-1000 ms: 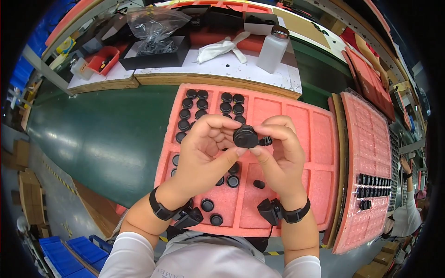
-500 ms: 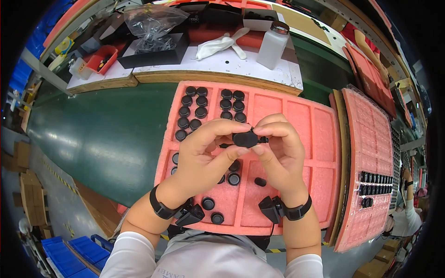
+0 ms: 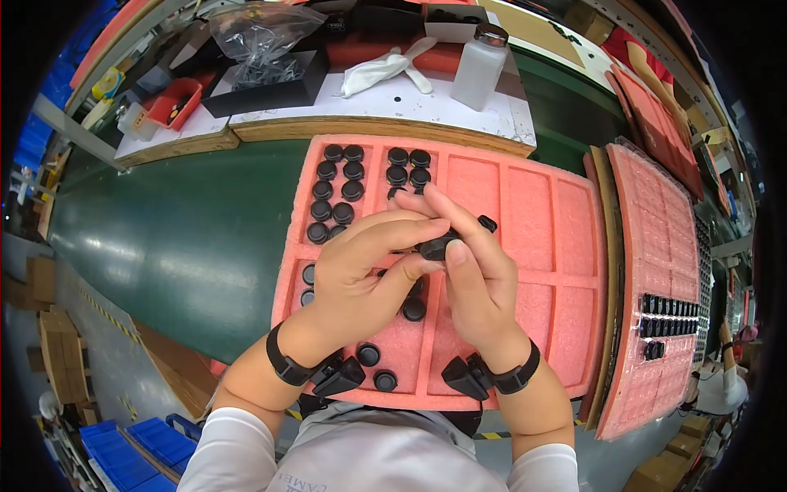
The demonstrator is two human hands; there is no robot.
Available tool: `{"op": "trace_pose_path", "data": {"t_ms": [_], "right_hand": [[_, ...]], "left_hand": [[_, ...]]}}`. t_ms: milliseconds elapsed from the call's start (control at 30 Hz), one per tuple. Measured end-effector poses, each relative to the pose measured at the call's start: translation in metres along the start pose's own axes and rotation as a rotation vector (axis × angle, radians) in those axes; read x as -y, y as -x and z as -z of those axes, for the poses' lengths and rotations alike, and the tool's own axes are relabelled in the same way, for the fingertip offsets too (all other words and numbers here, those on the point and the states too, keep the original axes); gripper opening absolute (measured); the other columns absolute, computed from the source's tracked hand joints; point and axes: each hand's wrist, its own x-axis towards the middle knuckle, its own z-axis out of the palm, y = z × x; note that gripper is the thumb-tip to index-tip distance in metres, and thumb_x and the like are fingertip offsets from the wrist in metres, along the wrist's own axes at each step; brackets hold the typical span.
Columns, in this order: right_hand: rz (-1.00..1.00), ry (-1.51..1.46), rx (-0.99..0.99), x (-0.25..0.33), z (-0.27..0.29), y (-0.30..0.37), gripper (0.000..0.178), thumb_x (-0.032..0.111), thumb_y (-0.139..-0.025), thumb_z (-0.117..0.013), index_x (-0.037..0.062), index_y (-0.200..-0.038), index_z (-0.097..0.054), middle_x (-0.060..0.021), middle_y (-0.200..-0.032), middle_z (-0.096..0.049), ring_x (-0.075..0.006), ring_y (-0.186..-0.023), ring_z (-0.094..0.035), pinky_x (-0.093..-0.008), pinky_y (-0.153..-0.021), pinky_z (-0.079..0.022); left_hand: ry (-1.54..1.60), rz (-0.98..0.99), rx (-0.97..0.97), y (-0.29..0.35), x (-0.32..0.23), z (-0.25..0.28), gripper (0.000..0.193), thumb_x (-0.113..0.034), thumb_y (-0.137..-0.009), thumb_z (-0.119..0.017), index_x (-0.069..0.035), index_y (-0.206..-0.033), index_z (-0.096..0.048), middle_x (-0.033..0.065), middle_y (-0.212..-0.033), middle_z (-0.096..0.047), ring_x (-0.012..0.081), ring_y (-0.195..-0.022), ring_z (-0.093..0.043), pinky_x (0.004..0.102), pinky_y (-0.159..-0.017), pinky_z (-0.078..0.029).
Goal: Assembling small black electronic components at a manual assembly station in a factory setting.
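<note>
Above the middle of a pink foam tray (image 3: 574, 328), both hands meet around a small black rounded part (image 3: 434, 248). My left hand (image 3: 352, 258) pinches it between thumb and index finger. From the other side, my right hand (image 3: 479, 275) presses its thumb against the part, its fingers stretched up behind. A small black end (image 3: 488, 223) shows past the right fingers; I cannot tell whether it belongs to the held part. Round black pieces (image 3: 321, 189) sit in the tray's left compartments, several partly covered by my hands. Another round piece (image 3: 368, 354) lies near the front edge.
A white shelf board (image 3: 369, 115) behind the tray bears a black box (image 3: 270, 90), a white glove (image 3: 381, 72) and a translucent bottle (image 3: 479, 70). A red bin (image 3: 175, 102) stands farther left. At right, another pink tray (image 3: 656, 271) holds black parts. A co-worker's arm (image 3: 656, 78) shows beyond.
My right hand has shifted inward, its fingers now straighter and its thumb over the part. The held part has turned, showing less of its flat round face.
</note>
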Motion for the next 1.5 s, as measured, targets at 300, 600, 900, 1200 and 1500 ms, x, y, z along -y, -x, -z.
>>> {"op": "trace_pose_path", "data": {"t_ms": [300,600,900,1200,1500], "right_hand": [[0.014,-0.001,-0.042,0.002,-0.004,-0.001,0.036,0.008,-0.095,-0.039,-0.0018,-0.129,-0.043,-0.0175,-0.122,-0.053,-0.0217,-0.109,-0.054,-0.0301,-0.090,-0.046],[-0.122,0.087,-0.164,0.006,-0.006,0.000,0.039,0.021,-0.097,-0.037,-0.0082,-0.120,-0.049,-0.0226,-0.114,-0.057,-0.0305,-0.110,-0.055,-0.0386,-0.095,-0.044],[-0.219,-0.202,-0.203,0.008,0.000,-0.003,0.043,0.026,-0.098,-0.033,-0.0089,-0.116,-0.051,-0.0248,-0.113,-0.056,-0.0310,-0.108,-0.055,-0.0402,-0.093,-0.046],[-0.109,-0.026,-0.205,0.008,0.009,-0.005,0.033,0.019,-0.096,-0.038,-0.0066,-0.109,-0.055,-0.0170,-0.109,-0.058,-0.0227,-0.099,-0.057,-0.0325,-0.087,-0.046],[0.069,0.102,-0.133,-0.005,0.013,-0.006,0.015,-0.005,-0.083,-0.057,-0.0013,-0.097,-0.057,-0.0076,-0.100,-0.051,-0.0133,-0.096,-0.051,-0.0260,-0.083,-0.044]], "left_hand": [[0.014,0.069,0.007,0.003,0.000,-0.002,0.032,0.009,-0.074,-0.062,0.001,-0.105,-0.061,0.0123,-0.103,-0.062,0.0174,-0.087,-0.063,0.0263,-0.074,-0.052],[0.167,0.164,0.020,0.008,0.005,-0.005,0.028,0.008,-0.082,-0.057,0.004,-0.110,-0.055,0.0095,-0.106,-0.060,0.0142,-0.093,-0.060,0.0255,-0.078,-0.053],[0.216,0.182,0.033,0.003,0.001,-0.005,0.029,0.005,-0.082,-0.058,0.001,-0.111,-0.057,0.0100,-0.106,-0.059,0.0142,-0.096,-0.059,0.0250,-0.079,-0.051],[0.215,0.160,0.026,-0.001,-0.001,-0.007,0.034,0.004,-0.083,-0.057,0.000,-0.117,-0.053,0.0099,-0.108,-0.058,0.0148,-0.095,-0.058,0.0254,-0.080,-0.050],[0.413,0.363,-0.034,-0.008,0.005,0.000,0.026,-0.001,-0.088,-0.054,0.003,-0.113,-0.053,0.0104,-0.102,-0.059,0.0149,-0.090,-0.060,0.0273,-0.077,-0.053]]}}
